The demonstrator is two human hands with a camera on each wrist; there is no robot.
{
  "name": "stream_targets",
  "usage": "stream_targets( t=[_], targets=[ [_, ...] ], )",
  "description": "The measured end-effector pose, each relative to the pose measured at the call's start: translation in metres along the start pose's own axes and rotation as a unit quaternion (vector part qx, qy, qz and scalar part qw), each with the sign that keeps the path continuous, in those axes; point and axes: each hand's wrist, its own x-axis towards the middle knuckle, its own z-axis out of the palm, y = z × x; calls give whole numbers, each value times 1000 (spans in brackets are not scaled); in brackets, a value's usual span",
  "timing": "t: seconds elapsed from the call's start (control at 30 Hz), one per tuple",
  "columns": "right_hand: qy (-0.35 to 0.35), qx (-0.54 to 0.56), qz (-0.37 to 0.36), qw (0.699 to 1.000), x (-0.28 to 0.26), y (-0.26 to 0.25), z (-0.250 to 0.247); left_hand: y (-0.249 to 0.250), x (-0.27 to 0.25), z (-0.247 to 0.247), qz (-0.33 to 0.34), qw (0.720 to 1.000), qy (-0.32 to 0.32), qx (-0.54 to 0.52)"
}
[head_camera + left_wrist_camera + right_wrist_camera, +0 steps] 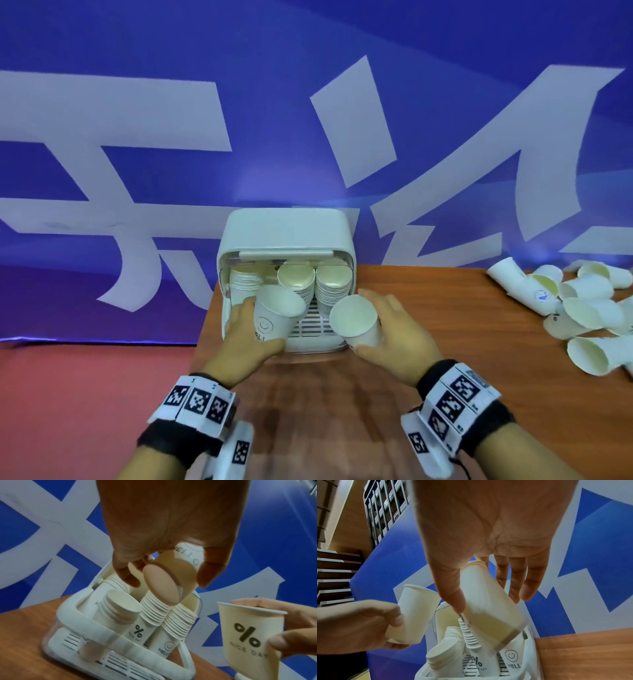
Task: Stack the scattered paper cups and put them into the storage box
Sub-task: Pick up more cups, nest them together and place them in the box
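Note:
The white storage box (284,233) stands open on the table's far left corner. Three stacks of paper cups (296,277) lean inside it. My left hand (246,329) grips a single smiley-face cup (274,318), tilted, just above the box's front left. In the left wrist view this cup (164,584) shows its base, held between thumb and fingers over the stacks (154,612). My right hand (387,325) pinches a "% NICE DAY" cup (356,322) at the box's front right. In the right wrist view thumb and forefinger hold that cup (488,608), and the other fingers are straight.
Several loose cups (582,301) lie in a heap at the far right of the wooden table (445,359). A blue banner with white shapes rises right behind the box. The table's left edge runs by the box, with red floor beyond.

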Motion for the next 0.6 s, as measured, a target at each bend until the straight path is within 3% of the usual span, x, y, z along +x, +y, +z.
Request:
stream_targets(
  t=[0.33,0.6],
  targets=[
    [-11,-8,-12,1000,23,-11,18,-39,13,-32,-14,983,101,-156],
    [-8,-14,-12,1000,27,-14,21,-47,41,-11,-33,989,122,-80]
  ],
)
